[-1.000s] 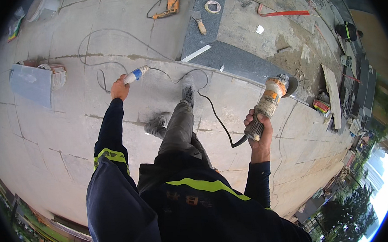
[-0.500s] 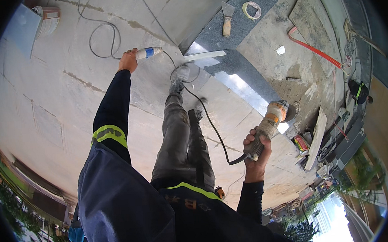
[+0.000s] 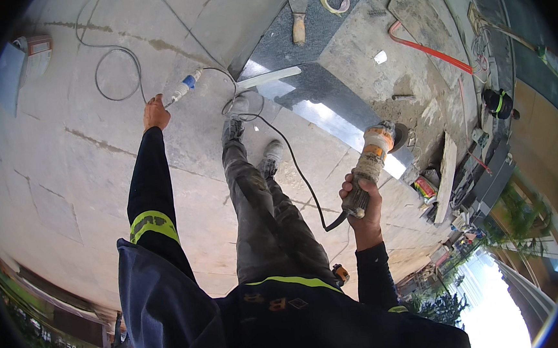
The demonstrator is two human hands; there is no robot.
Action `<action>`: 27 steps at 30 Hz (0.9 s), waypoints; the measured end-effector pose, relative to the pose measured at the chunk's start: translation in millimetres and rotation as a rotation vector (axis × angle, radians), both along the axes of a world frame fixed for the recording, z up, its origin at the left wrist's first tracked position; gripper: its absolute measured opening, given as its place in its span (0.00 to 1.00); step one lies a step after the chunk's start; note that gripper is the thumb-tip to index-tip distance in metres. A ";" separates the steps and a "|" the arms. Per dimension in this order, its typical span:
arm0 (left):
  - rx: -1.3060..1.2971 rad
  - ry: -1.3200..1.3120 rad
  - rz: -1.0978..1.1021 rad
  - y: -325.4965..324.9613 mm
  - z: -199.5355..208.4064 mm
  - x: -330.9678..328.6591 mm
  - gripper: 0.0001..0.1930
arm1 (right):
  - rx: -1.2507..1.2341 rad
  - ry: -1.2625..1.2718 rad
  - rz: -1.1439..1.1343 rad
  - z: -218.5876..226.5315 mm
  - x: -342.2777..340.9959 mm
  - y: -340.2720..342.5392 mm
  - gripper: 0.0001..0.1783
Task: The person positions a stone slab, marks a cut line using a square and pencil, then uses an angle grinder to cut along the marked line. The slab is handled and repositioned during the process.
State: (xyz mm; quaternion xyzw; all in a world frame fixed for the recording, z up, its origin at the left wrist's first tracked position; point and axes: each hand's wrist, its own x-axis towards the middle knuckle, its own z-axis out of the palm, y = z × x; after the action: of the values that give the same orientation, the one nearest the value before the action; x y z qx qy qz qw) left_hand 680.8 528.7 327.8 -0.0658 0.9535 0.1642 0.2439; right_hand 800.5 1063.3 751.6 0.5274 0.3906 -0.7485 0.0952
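Head view:
Right hand (image 3: 360,200): fingers gripping the angle grinder (image 3: 374,161) by its dusty body, at right, near the dark stone slab (image 3: 321,42);
Left hand (image 3: 156,113): fingers closing on the cable beside the blue-white plug (image 3: 185,87), far left;
Black cord (image 3: 291,166): trailing between the legs over pale paving (image 3: 65,176).

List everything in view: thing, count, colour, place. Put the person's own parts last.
angle grinder: one, dusty orange and grey, in the right hand
power plug: one, blue and white, at the left hand's fingers
cable: one, black, from the grinder across the paving
stone slab: one, dark grey, upper middle
scraper: one, wooden handle, on the slab
tape roll: one, pale, on the slab
red bar: one, on the rough bed at right
left hand: one, outstretched
right hand: one, gripping the grinder
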 end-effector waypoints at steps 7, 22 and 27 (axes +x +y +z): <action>0.418 -0.122 0.271 116.3 80.0 75.3 0.21 | -0.028 0.036 0.028 10.0 11.1 -6.9 0.18; 1.305 -0.958 0.480 393.6 440.5 54.4 0.30 | -0.191 0.218 0.369 63.2 44.2 -9.6 0.22; 1.538 -0.795 0.817 411.1 442.6 74.2 0.22 | -0.305 0.253 0.576 62.5 32.8 19.3 0.23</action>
State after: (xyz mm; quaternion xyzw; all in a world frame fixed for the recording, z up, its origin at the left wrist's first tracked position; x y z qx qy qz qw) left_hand 755.0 939.8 770.5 -0.2663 0.3354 0.7836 0.4500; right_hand 833.2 1082.6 814.2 0.2783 0.4157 -0.8002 0.3307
